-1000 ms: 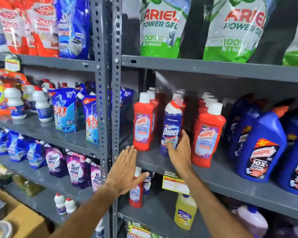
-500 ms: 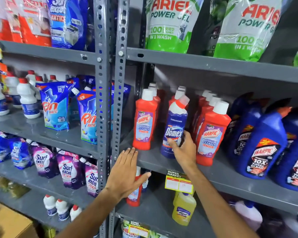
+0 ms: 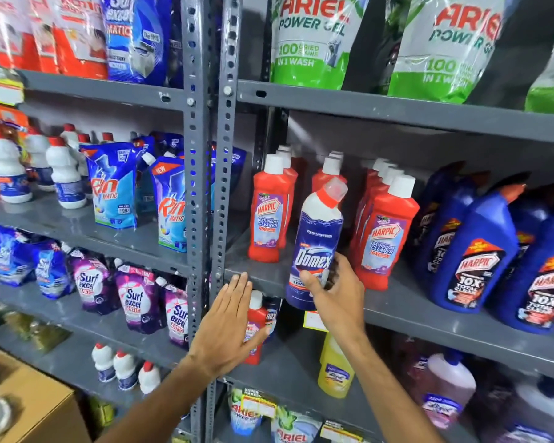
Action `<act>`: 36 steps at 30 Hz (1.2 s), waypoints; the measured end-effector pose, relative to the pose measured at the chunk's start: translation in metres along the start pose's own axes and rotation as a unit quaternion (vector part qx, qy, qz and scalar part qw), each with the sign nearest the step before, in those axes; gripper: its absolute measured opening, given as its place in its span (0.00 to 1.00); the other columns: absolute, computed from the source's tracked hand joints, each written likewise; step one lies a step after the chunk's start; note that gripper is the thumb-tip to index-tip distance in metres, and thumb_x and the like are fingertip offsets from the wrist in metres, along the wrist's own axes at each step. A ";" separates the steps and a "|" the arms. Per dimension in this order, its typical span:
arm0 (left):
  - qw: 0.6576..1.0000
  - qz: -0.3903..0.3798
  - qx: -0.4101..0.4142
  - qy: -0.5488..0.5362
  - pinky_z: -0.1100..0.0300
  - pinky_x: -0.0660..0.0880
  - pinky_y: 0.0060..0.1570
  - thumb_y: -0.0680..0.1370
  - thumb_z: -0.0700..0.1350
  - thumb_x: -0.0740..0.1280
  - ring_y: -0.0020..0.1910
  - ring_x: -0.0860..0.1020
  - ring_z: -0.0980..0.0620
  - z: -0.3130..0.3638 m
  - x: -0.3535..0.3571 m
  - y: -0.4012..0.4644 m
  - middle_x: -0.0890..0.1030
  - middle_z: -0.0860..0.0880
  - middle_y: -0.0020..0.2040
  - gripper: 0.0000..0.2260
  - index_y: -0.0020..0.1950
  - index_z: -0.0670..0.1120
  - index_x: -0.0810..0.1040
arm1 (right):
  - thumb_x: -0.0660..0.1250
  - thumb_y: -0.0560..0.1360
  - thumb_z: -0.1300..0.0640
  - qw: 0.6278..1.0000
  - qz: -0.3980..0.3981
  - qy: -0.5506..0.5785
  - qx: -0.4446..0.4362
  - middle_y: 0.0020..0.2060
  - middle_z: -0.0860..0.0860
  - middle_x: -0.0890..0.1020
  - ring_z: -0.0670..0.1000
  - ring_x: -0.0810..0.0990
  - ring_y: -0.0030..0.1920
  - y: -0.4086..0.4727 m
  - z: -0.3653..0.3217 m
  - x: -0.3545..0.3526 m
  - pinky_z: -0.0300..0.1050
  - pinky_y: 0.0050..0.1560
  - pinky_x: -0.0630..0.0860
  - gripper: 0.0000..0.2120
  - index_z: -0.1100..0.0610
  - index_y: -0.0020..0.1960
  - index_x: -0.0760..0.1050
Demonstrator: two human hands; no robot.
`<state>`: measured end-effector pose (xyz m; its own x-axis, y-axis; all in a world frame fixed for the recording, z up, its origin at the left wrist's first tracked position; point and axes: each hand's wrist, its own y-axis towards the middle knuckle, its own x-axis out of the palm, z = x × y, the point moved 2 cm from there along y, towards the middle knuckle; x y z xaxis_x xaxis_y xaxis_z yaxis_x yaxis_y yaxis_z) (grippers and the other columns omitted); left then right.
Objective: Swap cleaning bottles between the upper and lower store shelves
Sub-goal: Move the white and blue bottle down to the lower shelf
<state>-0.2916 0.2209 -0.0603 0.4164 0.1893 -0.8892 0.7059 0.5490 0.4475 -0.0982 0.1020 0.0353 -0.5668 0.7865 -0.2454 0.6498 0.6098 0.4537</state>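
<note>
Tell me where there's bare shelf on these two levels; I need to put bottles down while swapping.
Upper shelf: bare front strip beside the red Harpic bottle, where the right hand has the Domex bottle lifted. Crowded from the red Harpic row to the blue Harpic bottles. Lower shelf: bare between the small red bottle by the left hand and the yellow bottle.

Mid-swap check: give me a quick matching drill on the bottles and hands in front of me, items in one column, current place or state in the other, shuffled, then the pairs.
Items
1. Blue-and-white Domex bottle with red cap
2. Small red Harpic bottle with white cap
3. Yellow plastic bottle
4. Left hand

States
A. Open and flat, in front of the lower shelf
B. Gripped by the right hand, tilted, at the upper shelf's front edge
C. Standing on the lower shelf, below the right forearm
D. Standing on the lower shelf, partly hidden by the left hand

Pairs: 1-B, 2-D, 3-C, 4-A
</note>
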 end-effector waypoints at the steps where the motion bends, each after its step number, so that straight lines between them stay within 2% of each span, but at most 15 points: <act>1: 1.000 -0.002 0.003 -0.001 0.48 0.47 0.83 0.83 0.72 0.51 0.86 0.46 0.46 0.001 0.004 -0.008 0.47 0.42 0.86 0.45 0.85 0.39 0.48 | 0.81 0.72 0.51 1.000 -0.004 0.007 0.001 0.56 0.44 0.88 0.45 0.87 0.54 -0.007 0.000 -0.001 0.55 0.58 0.84 0.25 0.50 0.66 0.77; 3: 1.000 -0.019 0.003 -0.006 0.48 0.47 0.83 0.83 0.72 0.51 0.86 0.46 0.47 0.004 0.015 -0.022 0.48 0.42 0.86 0.44 0.85 0.40 0.46 | 0.81 0.71 0.52 1.000 -0.011 0.008 0.002 0.54 0.40 0.87 0.40 0.87 0.53 -0.021 0.002 -0.002 0.50 0.57 0.84 0.25 0.47 0.65 0.77; 7: 0.998 -0.061 -0.015 -0.009 0.47 0.47 0.84 0.82 0.74 0.48 0.86 0.44 0.46 0.004 0.036 -0.043 0.46 0.42 0.86 0.46 0.85 0.39 0.45 | 0.83 0.68 0.55 0.999 -0.033 -0.004 -0.005 0.49 0.25 0.84 0.34 0.85 0.51 -0.048 0.014 0.001 0.33 0.49 0.81 0.26 0.41 0.60 0.76; 9: 0.997 -0.075 -0.026 -0.009 0.47 0.48 0.83 0.83 0.73 0.49 0.86 0.47 0.43 -0.001 0.048 -0.054 0.48 0.40 0.86 0.46 0.85 0.37 0.48 | 0.84 0.67 0.56 0.998 -0.055 -0.007 0.000 0.49 0.23 0.82 0.33 0.85 0.49 -0.064 0.027 0.008 0.27 0.47 0.77 0.26 0.37 0.56 0.75; 11: 0.994 -0.094 -0.043 -0.019 0.47 0.47 0.84 0.83 0.72 0.49 0.86 0.45 0.44 -0.006 0.062 -0.067 0.46 0.39 0.86 0.46 0.85 0.37 0.46 | 0.84 0.67 0.56 0.997 -0.075 -0.007 0.013 0.50 0.22 0.82 0.32 0.84 0.49 -0.081 0.044 0.014 0.24 0.46 0.76 0.27 0.35 0.55 0.74; 13: 0.991 -0.121 -0.060 -0.024 0.47 0.45 0.85 0.82 0.72 0.46 0.86 0.43 0.43 -0.008 0.078 -0.077 0.42 0.39 0.85 0.46 0.84 0.37 0.44 | 0.83 0.67 0.56 0.995 -0.088 0.001 0.036 0.51 0.24 0.83 0.33 0.85 0.50 -0.095 0.067 0.020 0.27 0.47 0.78 0.27 0.36 0.56 0.74; 15: 0.987 -0.137 -0.074 -0.037 0.47 0.44 0.85 0.81 0.72 0.45 0.86 0.46 0.41 -0.009 0.094 -0.085 0.44 0.38 0.85 0.46 0.84 0.36 0.47 | 0.83 0.66 0.55 0.992 -0.095 0.013 0.079 0.52 0.29 0.86 0.38 0.87 0.50 -0.106 0.095 0.026 0.38 0.51 0.84 0.26 0.40 0.57 0.76; 18: 0.980 -0.167 -0.087 -0.059 0.49 0.41 0.84 0.79 0.72 0.45 0.85 0.46 0.39 -0.011 0.120 -0.096 0.45 0.37 0.85 0.48 0.84 0.35 0.49 | 0.81 0.63 0.49 0.987 -0.097 0.014 0.131 0.51 0.36 0.88 0.43 0.88 0.50 -0.118 0.140 0.035 0.53 0.52 0.86 0.24 0.44 0.56 0.77; 20: 0.976 -0.192 -0.078 -0.059 0.46 0.44 0.85 0.79 0.72 0.45 0.85 0.48 0.38 -0.013 0.143 -0.101 0.47 0.36 0.85 0.48 0.84 0.35 0.50 | 0.81 0.62 0.47 0.984 -0.095 0.008 0.152 0.50 0.38 0.88 0.44 0.89 0.50 -0.122 0.171 0.043 0.56 0.52 0.86 0.24 0.43 0.55 0.76; 23: 0.969 -0.230 -0.071 -0.055 0.42 0.51 0.84 0.80 0.71 0.44 0.85 0.50 0.37 -0.015 0.185 -0.104 0.49 0.34 0.84 0.47 0.83 0.34 0.52 | 0.81 0.64 0.50 0.981 -0.092 -0.011 0.168 0.51 0.38 0.88 0.43 0.88 0.51 -0.123 0.216 0.059 0.56 0.53 0.86 0.24 0.39 0.55 0.75; 27: 0.958 -0.270 -0.089 -0.032 0.45 0.44 0.84 0.78 0.72 0.37 0.86 0.42 0.39 -0.017 0.237 -0.103 0.42 0.35 0.85 0.48 0.84 0.35 0.44 | 0.82 0.65 0.52 0.981 -0.066 -0.007 0.183 0.51 0.43 0.89 0.47 0.89 0.51 -0.118 0.270 0.077 0.61 0.55 0.85 0.24 0.41 0.55 0.75; 30: 0.956 -0.271 -0.111 -0.016 0.47 0.39 0.84 0.76 0.73 0.37 0.86 0.42 0.39 -0.019 0.262 -0.100 0.42 0.35 0.85 0.50 0.84 0.34 0.44 | 0.82 0.65 0.52 0.982 -0.041 0.002 0.184 0.49 0.42 0.89 0.49 0.89 0.49 -0.112 0.300 0.084 0.61 0.55 0.85 0.23 0.41 0.55 0.75; 32: 0.952 -0.281 -0.122 -0.002 0.48 0.38 0.83 0.74 0.73 0.34 0.86 0.41 0.39 -0.021 0.273 -0.098 0.41 0.35 0.85 0.51 0.84 0.35 0.41 | 0.82 0.65 0.51 0.981 -0.028 0.019 0.189 0.50 0.44 0.89 0.50 0.89 0.50 -0.108 0.313 0.089 0.58 0.56 0.84 0.24 0.45 0.58 0.77; 34: 0.950 -0.281 -0.135 0.002 0.46 0.38 0.84 0.73 0.74 0.32 0.85 0.40 0.38 -0.020 0.280 -0.095 0.40 0.34 0.85 0.52 0.83 0.34 0.39 | 0.82 0.65 0.51 0.982 -0.017 0.031 0.187 0.50 0.44 0.89 0.47 0.89 0.51 -0.102 0.323 0.093 0.49 0.54 0.84 0.25 0.48 0.59 0.77; 36: 0.949 -0.277 -0.150 0.005 0.44 0.41 0.84 0.74 0.74 0.31 0.85 0.41 0.38 -0.020 0.284 -0.090 0.40 0.33 0.84 0.52 0.83 0.34 0.39 | 0.83 0.67 0.58 0.983 -0.017 0.040 0.179 0.50 0.42 0.89 0.44 0.88 0.50 -0.093 0.330 0.098 0.39 0.51 0.82 0.24 0.45 0.58 0.77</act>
<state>-0.2481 0.2417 -0.3546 0.0229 -0.1886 -0.9818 0.6198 0.7732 -0.1341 -0.0471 0.1547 -0.3133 -0.6208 0.7631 -0.1801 0.7578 0.6429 0.1118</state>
